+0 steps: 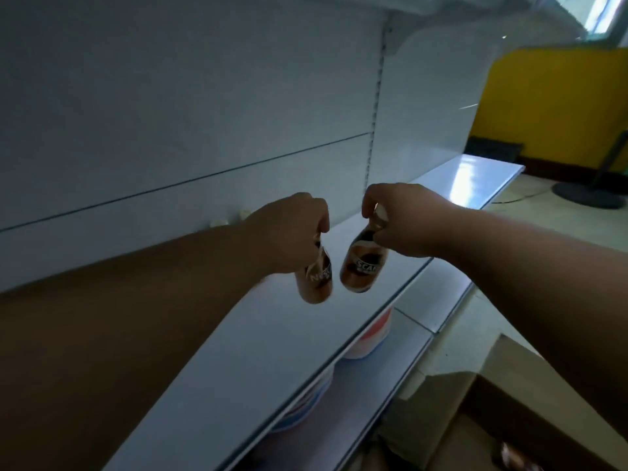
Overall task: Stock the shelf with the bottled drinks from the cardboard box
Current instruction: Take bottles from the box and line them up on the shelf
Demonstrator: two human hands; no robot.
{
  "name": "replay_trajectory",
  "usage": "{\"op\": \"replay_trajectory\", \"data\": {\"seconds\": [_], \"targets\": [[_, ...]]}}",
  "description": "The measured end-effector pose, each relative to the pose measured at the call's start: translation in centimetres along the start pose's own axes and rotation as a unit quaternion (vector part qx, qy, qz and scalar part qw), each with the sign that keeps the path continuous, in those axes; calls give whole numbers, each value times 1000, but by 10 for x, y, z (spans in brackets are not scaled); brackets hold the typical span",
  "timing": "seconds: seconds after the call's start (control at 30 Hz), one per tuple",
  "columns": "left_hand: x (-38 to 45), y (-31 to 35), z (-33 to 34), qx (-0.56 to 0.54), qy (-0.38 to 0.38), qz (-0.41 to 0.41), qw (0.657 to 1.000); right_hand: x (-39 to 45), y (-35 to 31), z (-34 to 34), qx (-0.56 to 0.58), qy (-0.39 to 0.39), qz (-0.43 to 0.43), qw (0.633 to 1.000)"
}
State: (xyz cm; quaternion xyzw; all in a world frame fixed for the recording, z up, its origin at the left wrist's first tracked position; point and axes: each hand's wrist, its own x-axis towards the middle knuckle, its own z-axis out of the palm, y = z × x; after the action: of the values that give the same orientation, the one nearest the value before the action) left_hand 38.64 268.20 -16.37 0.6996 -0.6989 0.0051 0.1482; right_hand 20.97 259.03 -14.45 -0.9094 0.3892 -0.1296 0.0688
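Observation:
Each of my hands carries a small brown coffee bottle above the white shelf (258,338). My left hand (292,229) grips the left bottle (316,277) by its top, and the bottle hangs down. My right hand (401,219) pinches the right bottle (362,266) at its neck, tilted toward the left one. The two bottles hang close together, apart from the shelf board. Two pale caps (231,219) of bottles standing at the back of the shelf show just past my left forearm. The cardboard box (489,413) is at the lower right, with one bottle (516,457) visible inside.
White back panels rise behind the shelf, split by a slotted upright (373,107). Red, white and blue tubs (370,338) stand on the shelf below. A yellow wall (550,96) and a dark round stand base (591,195) are at the far right on the tiled floor.

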Motion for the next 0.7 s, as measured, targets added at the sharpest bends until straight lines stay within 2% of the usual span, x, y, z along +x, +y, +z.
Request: {"op": "replay_trajectory", "data": {"seconds": [0.27,0.37,0.6,0.7], "targets": [[66,-67,22,81,-20,-66,994,120,10,55,-11,-19,-110,994],[89,-84,27,113,-29,-103,988,161,10,74,21,-9,-109,994],[123,-106,41,237,-16,-123,964,209,-3,120,65,7,-114,991],[125,-109,50,254,-5,-119,960,220,-7,136,88,-2,-117,989]]}}
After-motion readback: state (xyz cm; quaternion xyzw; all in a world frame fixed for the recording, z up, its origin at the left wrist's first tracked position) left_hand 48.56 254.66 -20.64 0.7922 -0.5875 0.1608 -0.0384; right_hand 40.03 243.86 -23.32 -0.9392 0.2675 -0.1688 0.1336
